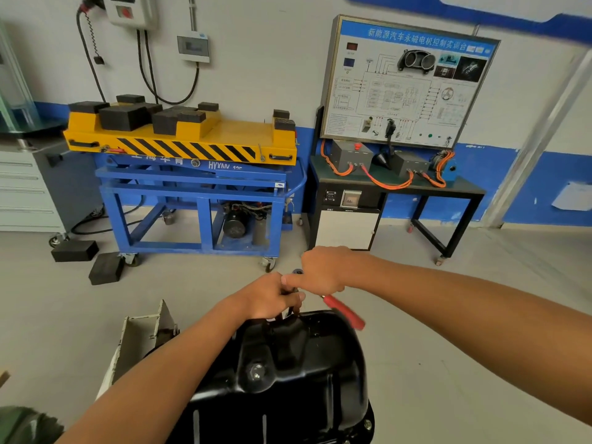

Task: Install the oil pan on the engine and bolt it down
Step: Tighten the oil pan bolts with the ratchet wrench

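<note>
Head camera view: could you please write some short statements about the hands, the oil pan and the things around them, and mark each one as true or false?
1. Both the left hand and the right hand are at the far end of the black oil pan. True.
2. The right hand holds a wrench with a blue handle. False: it is a red-handled wrench.
3. The drain plug is on the side of the pan that faces the camera. True.
4. The left hand lies flat on the drain plug. False: it grips at the pan's far edge, away from the plug.
5. Black rubber blocks lie on the floor beside the blue lift cart. True.
</note>
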`<move>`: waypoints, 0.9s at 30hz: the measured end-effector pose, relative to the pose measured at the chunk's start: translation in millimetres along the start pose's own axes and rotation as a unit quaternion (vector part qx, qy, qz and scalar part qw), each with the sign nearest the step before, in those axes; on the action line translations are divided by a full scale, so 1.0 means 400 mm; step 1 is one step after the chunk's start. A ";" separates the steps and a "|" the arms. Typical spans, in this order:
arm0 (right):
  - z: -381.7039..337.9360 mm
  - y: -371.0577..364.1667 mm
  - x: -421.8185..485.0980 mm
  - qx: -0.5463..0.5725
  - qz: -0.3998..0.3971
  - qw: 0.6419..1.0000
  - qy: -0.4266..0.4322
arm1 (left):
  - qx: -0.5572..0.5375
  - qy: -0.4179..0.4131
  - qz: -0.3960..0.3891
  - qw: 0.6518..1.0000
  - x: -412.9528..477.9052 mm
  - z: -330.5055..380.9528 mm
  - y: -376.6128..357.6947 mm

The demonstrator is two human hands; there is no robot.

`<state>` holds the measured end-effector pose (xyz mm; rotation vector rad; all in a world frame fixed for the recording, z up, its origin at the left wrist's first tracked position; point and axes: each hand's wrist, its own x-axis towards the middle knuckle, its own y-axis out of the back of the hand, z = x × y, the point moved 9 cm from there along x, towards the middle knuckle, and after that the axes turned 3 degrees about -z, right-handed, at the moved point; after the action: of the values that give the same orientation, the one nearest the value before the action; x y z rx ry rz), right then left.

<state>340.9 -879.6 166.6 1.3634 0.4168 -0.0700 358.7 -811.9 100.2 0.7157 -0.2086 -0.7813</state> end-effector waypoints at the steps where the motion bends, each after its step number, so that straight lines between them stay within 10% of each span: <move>1: -0.006 -0.009 0.002 0.029 -0.025 0.999 -0.004 | -0.005 0.000 0.003 1.000 -0.001 -0.001 0.000; 8: -0.025 -0.031 0.001 0.141 -0.138 0.980 -0.038 | -0.026 -0.007 -0.006 1.000 -0.002 0.000 -0.004; 27: -0.059 0.042 -0.030 -0.123 -0.084 0.989 -0.020 | -0.002 0.012 -0.013 1.000 0.003 -0.017 0.001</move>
<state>328.7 -855.6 182.8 1.0805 0.4891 -0.1781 362.5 -809.2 95.3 0.7251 -0.1763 -0.7977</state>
